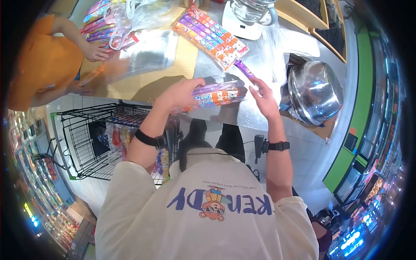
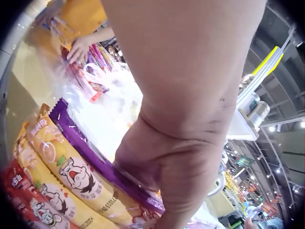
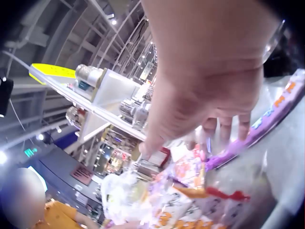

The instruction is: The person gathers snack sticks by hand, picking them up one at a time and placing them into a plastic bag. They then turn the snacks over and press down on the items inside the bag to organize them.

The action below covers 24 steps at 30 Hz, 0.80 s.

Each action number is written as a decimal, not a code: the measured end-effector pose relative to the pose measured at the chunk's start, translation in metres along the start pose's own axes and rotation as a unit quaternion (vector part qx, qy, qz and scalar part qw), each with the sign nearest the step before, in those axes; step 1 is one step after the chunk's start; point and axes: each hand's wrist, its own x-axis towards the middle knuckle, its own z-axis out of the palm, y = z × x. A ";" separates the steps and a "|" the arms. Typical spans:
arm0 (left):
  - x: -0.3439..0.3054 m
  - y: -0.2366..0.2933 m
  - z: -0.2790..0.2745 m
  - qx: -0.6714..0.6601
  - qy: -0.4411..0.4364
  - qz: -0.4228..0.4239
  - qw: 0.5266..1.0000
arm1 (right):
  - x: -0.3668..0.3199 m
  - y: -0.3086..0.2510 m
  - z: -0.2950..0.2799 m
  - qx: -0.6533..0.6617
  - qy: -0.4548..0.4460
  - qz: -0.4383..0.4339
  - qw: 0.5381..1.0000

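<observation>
My left hand (image 1: pixel 180 93) grips one end of a clear-wrapped bundle of stick-shaped snack packets (image 1: pixel 216 96), held low over the table's near edge. Yellow, red and purple packets (image 2: pixel 78 176) show up close in the left wrist view. On my other side, the fingertips of my right hand (image 1: pixel 263 97) are at a single purple snack stick (image 1: pixel 245 69), with the thumb spread apart from the fingers. The stick's far end meets a flat clear-wrapped pack (image 1: pixel 210 37) of orange, purple and red sticks lying on the table.
A white scale (image 1: pixel 242 30) carrying a glass jug stands beyond the pack. Metal bowls (image 1: pixel 318 93) sit at the right, and a black wire cart (image 1: pixel 108 141) below left. Across the left side, another person in orange (image 1: pixel 47 60) rests a hand by more colourful packets (image 1: pixel 102 24).
</observation>
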 end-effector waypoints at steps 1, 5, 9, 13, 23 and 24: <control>-0.005 0.011 0.002 -0.042 -0.018 -0.062 0.997 | -0.005 -0.007 0.000 -0.016 -0.045 -0.039 0.998; -0.006 0.011 0.026 0.075 0.092 0.042 0.992 | -0.013 -0.019 -0.006 0.001 -0.101 0.069 0.993; -0.006 -0.013 0.048 0.118 0.170 0.129 0.970 | -0.027 -0.015 -0.014 -0.123 -0.104 -0.070 0.985; -0.043 -0.047 0.047 0.204 0.194 0.110 0.953 | -0.048 0.011 -0.015 -0.027 -0.102 -0.031 0.994; -0.056 -0.126 0.058 -0.347 0.226 0.074 0.907 | -0.045 0.036 -0.004 0.164 -0.108 0.096 0.976; -0.051 -0.122 0.065 -0.405 0.239 0.072 0.880 | -0.044 0.031 -0.002 0.210 -0.109 0.121 0.964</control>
